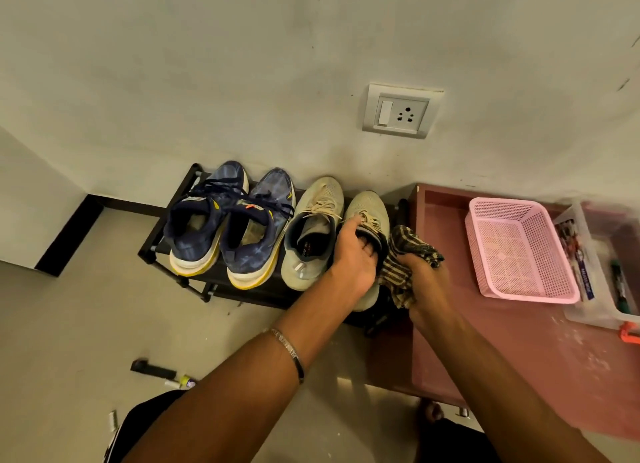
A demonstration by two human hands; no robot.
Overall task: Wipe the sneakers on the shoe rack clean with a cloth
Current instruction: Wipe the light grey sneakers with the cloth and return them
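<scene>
The left hand (353,261) has its fingers curled into the opening of a beige mesh sneaker (369,216), gripping its collar. Just right of it, the right hand (424,272) clutches one bunched brown striped cloth (401,254), seemingly touching the shoe's side. Left of the fingers on the black metal shoe rack (156,248) sit the second beige sneaker (311,234) and two navy-blue sneakers (228,227). One pink plastic basket (519,251) lies to the right.

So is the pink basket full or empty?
Empty. The pink basket sits on the reddish table, and its holey bottom shows all the way across with nothing lying in it.
</scene>
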